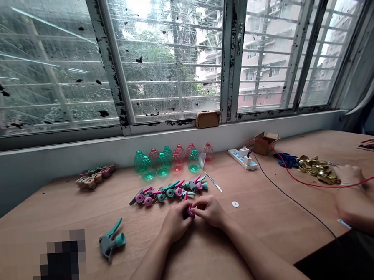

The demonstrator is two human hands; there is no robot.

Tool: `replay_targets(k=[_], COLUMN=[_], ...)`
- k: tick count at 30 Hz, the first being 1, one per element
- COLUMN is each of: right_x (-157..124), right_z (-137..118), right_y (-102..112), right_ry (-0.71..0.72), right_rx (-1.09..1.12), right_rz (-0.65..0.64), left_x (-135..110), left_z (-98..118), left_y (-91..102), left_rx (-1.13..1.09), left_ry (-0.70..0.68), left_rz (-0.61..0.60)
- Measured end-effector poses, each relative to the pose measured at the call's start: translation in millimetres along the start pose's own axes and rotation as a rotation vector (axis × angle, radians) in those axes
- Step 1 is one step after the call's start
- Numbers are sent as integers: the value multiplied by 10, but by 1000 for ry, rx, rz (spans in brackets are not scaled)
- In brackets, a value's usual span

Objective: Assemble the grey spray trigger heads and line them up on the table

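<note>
My left hand (175, 222) and my right hand (209, 210) meet above the wooden table (84, 212), fingers closed together on a small pink and dark plastic spray-head part (190, 212). My fingers hide most of it. Just beyond my hands lies a loose row of pink and teal trigger spray heads (167, 192). A small white washer (235, 204) sits to the right of my right hand. To the left, a teal and grey trigger sprayer (111, 241) lies on its side.
Green and pink plastic bottles (162, 165) stand by the window wall, beside tan and pink moulded parts (95, 176). A power strip (242, 159) trails cables. A co-worker's hand (348, 175) rests near gold caps (320, 169) and blue rings (287, 160). A pixelated patch (60, 263) covers the near left.
</note>
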State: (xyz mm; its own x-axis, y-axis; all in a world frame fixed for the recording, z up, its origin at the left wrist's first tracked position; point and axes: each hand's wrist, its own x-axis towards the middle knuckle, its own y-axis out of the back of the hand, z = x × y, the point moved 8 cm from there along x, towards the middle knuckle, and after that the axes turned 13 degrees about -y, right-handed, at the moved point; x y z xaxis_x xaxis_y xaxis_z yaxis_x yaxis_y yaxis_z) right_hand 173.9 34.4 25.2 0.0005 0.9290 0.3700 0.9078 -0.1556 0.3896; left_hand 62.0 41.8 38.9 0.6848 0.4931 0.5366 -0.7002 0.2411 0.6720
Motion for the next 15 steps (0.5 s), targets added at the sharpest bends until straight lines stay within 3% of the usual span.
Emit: replay_targets(k=[9,15], right_x=[-20,-48], right_z=[-44,-58], right_y=[13,-27], right_ry=[17,57], right_rx=[1,-110], right_rz=[-9,-30], left_x=[0,-11], left_z=[-13,-22], left_y=[37,33], left_rx=[-39,-28], left_ry=[16,25], left_rz=[53,47])
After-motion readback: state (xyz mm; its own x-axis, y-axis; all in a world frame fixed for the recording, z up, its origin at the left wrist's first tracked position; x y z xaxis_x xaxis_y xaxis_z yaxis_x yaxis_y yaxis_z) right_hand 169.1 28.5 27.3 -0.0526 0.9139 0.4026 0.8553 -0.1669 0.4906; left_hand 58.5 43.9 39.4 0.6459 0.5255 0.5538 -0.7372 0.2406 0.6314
